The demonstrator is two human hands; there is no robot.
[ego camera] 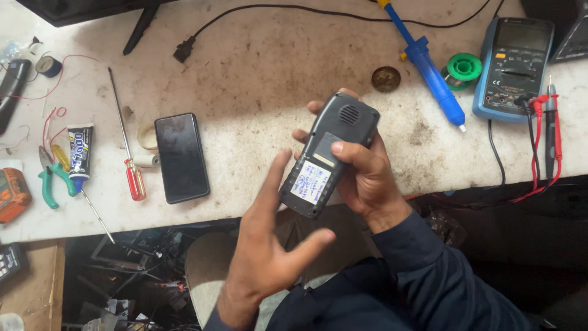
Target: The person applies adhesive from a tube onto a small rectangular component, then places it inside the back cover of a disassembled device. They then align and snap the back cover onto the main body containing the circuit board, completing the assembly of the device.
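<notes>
Gripped back-up in the right hand [367, 178]: a dark grey plastic handset [329, 153] with round speaker grille and white label, above the stained white workbench [263, 73] edge. Left hand [266, 245] spread wide, forefinger touching its side. Casing closed; red-handled screwdriver [130, 160] lying untouched.

Both hands are bare; the right arm [429, 270] wears a dark navy sleeve.
</notes>
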